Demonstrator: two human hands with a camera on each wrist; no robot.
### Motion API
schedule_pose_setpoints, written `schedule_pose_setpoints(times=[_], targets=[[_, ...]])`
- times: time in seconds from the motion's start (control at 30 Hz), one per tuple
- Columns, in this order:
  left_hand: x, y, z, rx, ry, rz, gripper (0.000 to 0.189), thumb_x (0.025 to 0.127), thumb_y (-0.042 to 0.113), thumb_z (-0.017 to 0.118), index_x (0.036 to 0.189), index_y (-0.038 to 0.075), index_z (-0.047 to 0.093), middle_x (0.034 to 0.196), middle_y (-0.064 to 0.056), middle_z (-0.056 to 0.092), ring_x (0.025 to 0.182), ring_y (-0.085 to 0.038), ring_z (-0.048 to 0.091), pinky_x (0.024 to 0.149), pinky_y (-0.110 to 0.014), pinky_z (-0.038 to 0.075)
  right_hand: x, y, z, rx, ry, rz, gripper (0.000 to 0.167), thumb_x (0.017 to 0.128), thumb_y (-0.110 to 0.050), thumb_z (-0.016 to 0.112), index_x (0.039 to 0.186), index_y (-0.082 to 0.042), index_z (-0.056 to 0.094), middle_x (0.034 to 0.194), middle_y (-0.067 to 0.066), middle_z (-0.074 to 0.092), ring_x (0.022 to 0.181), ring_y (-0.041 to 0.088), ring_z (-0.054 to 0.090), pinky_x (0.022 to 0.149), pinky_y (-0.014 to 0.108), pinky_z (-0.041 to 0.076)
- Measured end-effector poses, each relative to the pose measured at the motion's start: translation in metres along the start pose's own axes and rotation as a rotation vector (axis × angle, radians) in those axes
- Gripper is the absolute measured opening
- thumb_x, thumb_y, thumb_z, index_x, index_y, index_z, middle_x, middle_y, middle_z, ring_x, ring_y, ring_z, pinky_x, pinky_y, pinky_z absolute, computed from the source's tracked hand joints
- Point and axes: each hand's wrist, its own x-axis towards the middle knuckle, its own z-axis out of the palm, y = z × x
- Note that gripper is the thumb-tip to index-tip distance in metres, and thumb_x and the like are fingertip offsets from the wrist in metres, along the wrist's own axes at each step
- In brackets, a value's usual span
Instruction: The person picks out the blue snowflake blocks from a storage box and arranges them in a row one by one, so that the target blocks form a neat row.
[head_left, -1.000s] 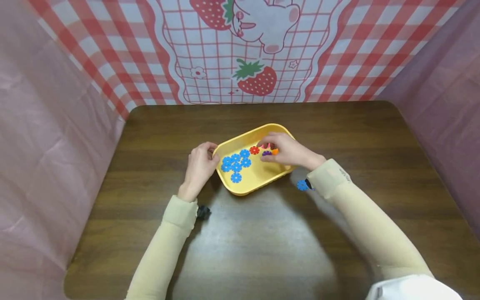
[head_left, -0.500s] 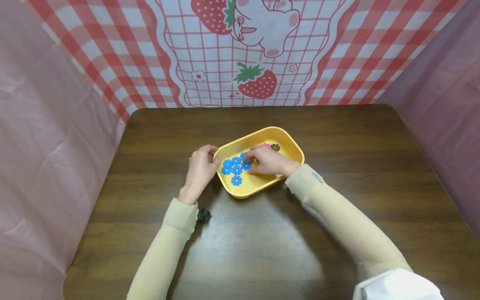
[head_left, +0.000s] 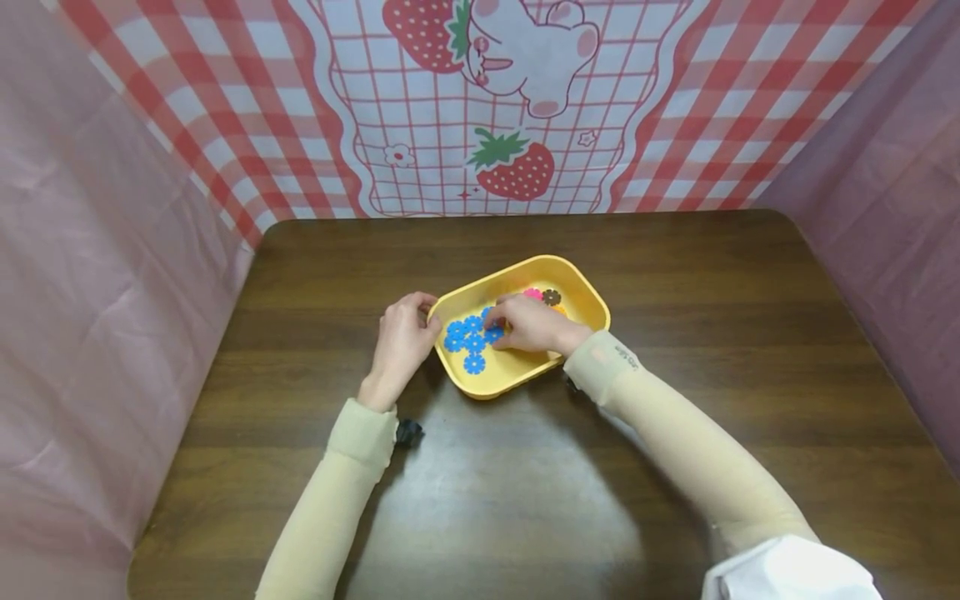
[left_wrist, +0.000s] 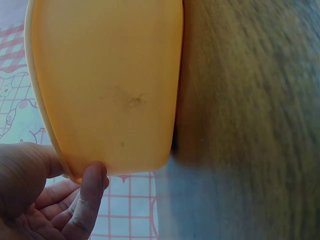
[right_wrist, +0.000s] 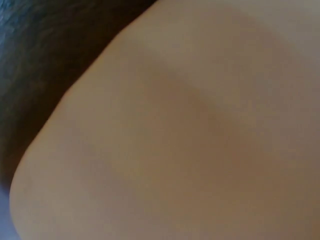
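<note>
In the head view, a yellow plastic tray (head_left: 570, 287) stands at an angle on the table. My left hand (head_left: 402, 343) grips its left end; the left wrist view shows thumb and fingers (left_wrist: 85, 202) pinching the rim corner. Several blue notched snowflake discs (head_left: 474, 363) lie at the tray's left. My right hand (head_left: 534, 323) reaches inside, its curled thumb and fingertips around a blue disc (head_left: 492, 333) at the cluster's right edge. A pink disc (head_left: 533, 294), a brown disc (head_left: 551, 297) and an orange piece (head_left: 560, 309) lie behind that hand. A blurred tan surface fills the right wrist view.
Dark wood table (head_left: 480, 483) surrounds the tray. A red-and-white checked cloth (head_left: 510, 108) with strawberries hangs behind it, and pink drapes (head_left: 112, 292) flank both sides. My right forearm (head_left: 675, 425) crosses the table's right half.
My right hand has moved left inside the tray, from the red and purple discs to the blue cluster. Its forearm now covers the loose blue disc on the table. The left hand keeps its grip.
</note>
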Motion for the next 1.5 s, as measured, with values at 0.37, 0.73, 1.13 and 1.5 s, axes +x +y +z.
schedule_pose_setpoints(times=[0.37,0.73,1.13,1.5], targets=[[0.000,0.001,0.002,0.000,-0.008,-0.002,0.022,0.086,0.001,0.064,0.107,-0.006,0.069,0.093,-0.015,0.070,0.073,-0.024,0.067,0.065,-0.037,0.056,0.002,0.003,-0.001,-0.022,-0.017,0.025,0.025,0.079,-0.015,0.082,0.099,-0.004,0.071,0.095,0.008,0.064,0.089,0.022,0.059,0.085,0.037,0.049],[-0.002,0.000,0.003,-0.003,-0.003,0.001,0.022,0.085,0.001,0.064,0.106,-0.006,0.070,0.093,-0.015,0.070,0.072,-0.024,0.067,0.065,-0.037,0.056,-0.005,0.000,-0.008,-0.006,0.027,0.039,0.025,0.079,-0.014,0.079,0.099,-0.002,0.071,0.093,0.007,0.065,0.087,0.021,0.059,0.082,0.034,0.050],[0.000,0.000,0.001,0.007,0.005,0.011,0.022,0.085,0.000,0.064,0.106,-0.006,0.070,0.092,-0.015,0.070,0.071,-0.024,0.068,0.064,-0.038,0.056,-0.053,0.005,-0.052,0.031,0.161,0.032,0.028,0.078,-0.013,0.082,0.102,-0.002,0.071,0.091,0.006,0.062,0.079,0.025,0.057,0.071,0.035,0.049],[0.000,0.000,0.000,0.000,0.003,0.002,0.023,0.085,0.001,0.064,0.106,-0.006,0.070,0.092,-0.015,0.070,0.072,-0.024,0.068,0.064,-0.037,0.056,-0.119,0.024,-0.071,0.036,0.339,0.086,0.029,0.076,-0.012,0.085,0.101,-0.008,0.072,0.086,-0.001,0.059,0.074,0.019,0.053,0.060,0.029,0.047]])
